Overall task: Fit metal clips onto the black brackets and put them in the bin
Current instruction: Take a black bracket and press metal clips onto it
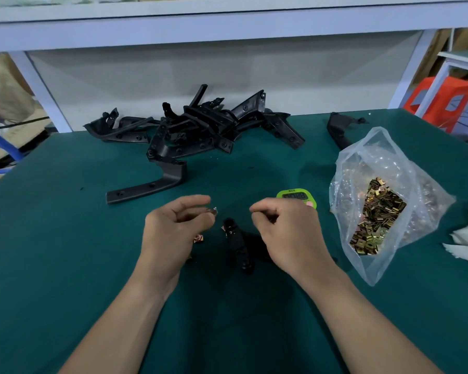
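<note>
Black bracket (237,241) in work lies flat on the green mat (65,238), close in front of the person, between the two hands; its near end runs under the right hand (287,233). Left hand (173,228) raised just above the mat, palm turned inward, thumb and forefinger pinching one small metal clip (213,210) at the tips, other fingers loosely bent. Right hand hovers opposite, knuckles up, fingers curled tight with thumb against forefinger; whether it pinches a clip of its own or nothing, cannot tell. Neither hand plainly grips the bracket. Step in hand, as judged: a clip has been picked and is being brought to the bracket, fitting not yet done. Next move likely calls for steadying the bracket with the right hand, turning the clip so its open side faces a tab, then pushing it on squarely. A couple of loose clips (199,238) lie on the mat beside the left hand. Supply sits well apart: pile of brackets (200,128) at the far edge, plastic bag (376,211) of brass-coloured clips to the right, green timer (296,197) just beyond the right hand. No bin in view.
</note>
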A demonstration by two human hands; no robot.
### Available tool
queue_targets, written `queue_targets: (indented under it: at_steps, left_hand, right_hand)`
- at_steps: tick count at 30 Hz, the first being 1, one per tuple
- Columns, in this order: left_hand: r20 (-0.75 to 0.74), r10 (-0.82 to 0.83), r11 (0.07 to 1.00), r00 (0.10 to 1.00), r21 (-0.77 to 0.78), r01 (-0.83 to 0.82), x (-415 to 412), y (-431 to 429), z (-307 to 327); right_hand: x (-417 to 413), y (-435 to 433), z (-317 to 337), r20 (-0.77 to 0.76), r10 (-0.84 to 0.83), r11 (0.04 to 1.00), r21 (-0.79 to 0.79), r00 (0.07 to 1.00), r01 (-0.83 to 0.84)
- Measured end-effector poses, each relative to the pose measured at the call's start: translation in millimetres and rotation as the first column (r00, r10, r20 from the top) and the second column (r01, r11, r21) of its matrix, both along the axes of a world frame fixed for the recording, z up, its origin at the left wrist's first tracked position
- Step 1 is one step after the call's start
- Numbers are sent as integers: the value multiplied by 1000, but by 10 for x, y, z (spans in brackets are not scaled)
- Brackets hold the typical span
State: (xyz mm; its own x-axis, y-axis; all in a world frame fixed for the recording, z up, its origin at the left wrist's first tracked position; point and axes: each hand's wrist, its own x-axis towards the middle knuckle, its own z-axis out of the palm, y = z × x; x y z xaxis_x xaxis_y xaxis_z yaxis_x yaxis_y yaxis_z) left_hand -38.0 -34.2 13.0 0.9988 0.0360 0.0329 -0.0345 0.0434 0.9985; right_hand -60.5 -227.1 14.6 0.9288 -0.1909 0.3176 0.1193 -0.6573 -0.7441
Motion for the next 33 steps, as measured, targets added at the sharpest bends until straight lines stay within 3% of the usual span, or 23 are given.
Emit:
queue_targets:
  at_steps: [4,8,11,16,24,33]
  left_hand:
    - [0,-5,999,1000,42,5,-9,-4,-5]
    - [33,-2,998,999,69,-1,-6,-42,4]
    - [32,26,992,999,119,-30,-16,-68,-13]
    - [-80,-18,1000,997,-24,16,-21,-48,15]
    - [-95,-53,991,994,-127,41,-20,-4,27]
    - [-162,-118,982,980,-164,92,-24,-29,13]
  right_hand:
    - [34,-33,-43,-124,14,1000,-18,992,-16]
    - [-4,-49,-28,-172,-33,972,-235,985,-9]
    - [-28,-59,63,-158,1,985,-169,987,-28]
    - [-102,7,147,-361,170,893,-338,917,-299]
    - [-137,39,135,-371,153,847,-427,916,-315]
    - [-117,-5,124,-238,152,953,-220,959,-206]
